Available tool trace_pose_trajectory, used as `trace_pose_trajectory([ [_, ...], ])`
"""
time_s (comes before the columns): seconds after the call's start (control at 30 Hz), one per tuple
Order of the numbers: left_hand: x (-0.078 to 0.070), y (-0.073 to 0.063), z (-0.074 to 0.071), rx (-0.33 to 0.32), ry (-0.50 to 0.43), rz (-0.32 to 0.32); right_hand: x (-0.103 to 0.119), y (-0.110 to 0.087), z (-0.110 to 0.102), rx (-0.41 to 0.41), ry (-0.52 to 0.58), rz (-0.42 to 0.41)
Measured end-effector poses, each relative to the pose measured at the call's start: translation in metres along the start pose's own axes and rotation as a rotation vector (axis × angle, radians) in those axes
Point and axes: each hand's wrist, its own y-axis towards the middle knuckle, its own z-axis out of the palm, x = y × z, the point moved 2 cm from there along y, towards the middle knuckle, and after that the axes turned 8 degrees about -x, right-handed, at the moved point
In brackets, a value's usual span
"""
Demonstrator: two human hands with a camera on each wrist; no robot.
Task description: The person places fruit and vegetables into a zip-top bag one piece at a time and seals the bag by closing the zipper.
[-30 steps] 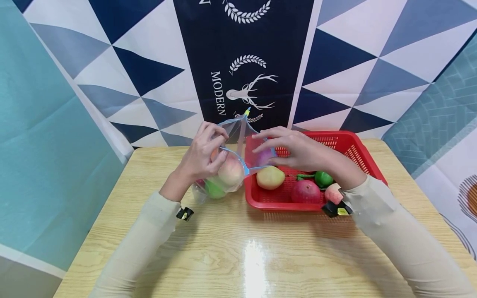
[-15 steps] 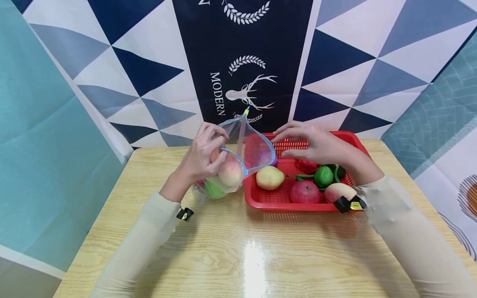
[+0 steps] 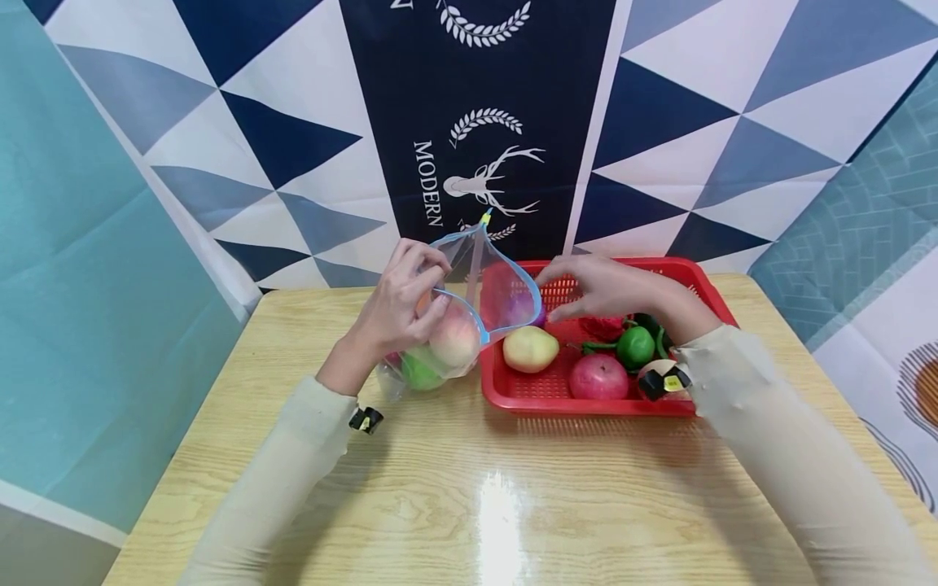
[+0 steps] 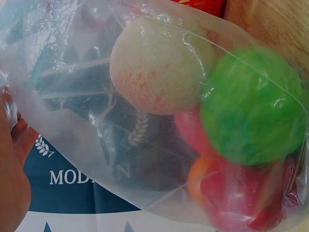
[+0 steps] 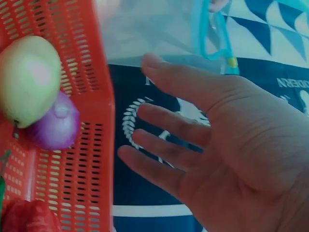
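Note:
My left hand (image 3: pixel 406 297) grips the rim of a clear zip bag (image 3: pixel 528 281) with a blue edge and yellow slider. The bag's mouth gapes toward the right. Inside, the left wrist view shows a pale peach (image 4: pixel 159 67), a green round fruit or vegetable (image 4: pixel 253 106) and red and orange pieces below it. My right hand (image 3: pixel 608 285) hovers over the left part of the red basket (image 3: pixel 513 404), holding nothing, its thumb and fingers apart. Nearest to it are a purple onion (image 5: pixel 55 123) and a yellow pear-like fruit (image 3: pixel 531 349).
Farther right in the basket lie a dark pink round fruit (image 3: pixel 599 378), a green pepper-like piece (image 3: pixel 635 347), a crinkled red piece (image 3: pixel 603 327) and a pale item partly behind the right wrist camera. The wooden table (image 3: pixel 410 488) meets a patterned cloth (image 3: pixel 300 163) behind.
My right hand let go of the bag's rim, drew back right, then lowered toward the basket near the onion. The left hand and the bag have stayed in place.

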Motion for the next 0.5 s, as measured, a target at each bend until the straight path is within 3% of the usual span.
trace_pose_trajectory([
  [0.17,0.002,-0.001,0.001,-0.002,-0.031,0.018,-0.003,0.008,0.013,0.121,0.016,0.012],
  [0.2,-0.008,0.004,-0.005,0.024,-0.019,0.005,-0.003,0.01,0.015,0.141,0.017,0.011],
  [0.3,-0.018,0.009,-0.01,0.027,0.007,-0.004,-0.003,0.014,0.019,0.191,0.024,0.014],
  [0.5,-0.025,0.011,-0.013,0.062,0.04,-0.031,-0.01,0.024,0.032,0.261,0.115,0.028],
])
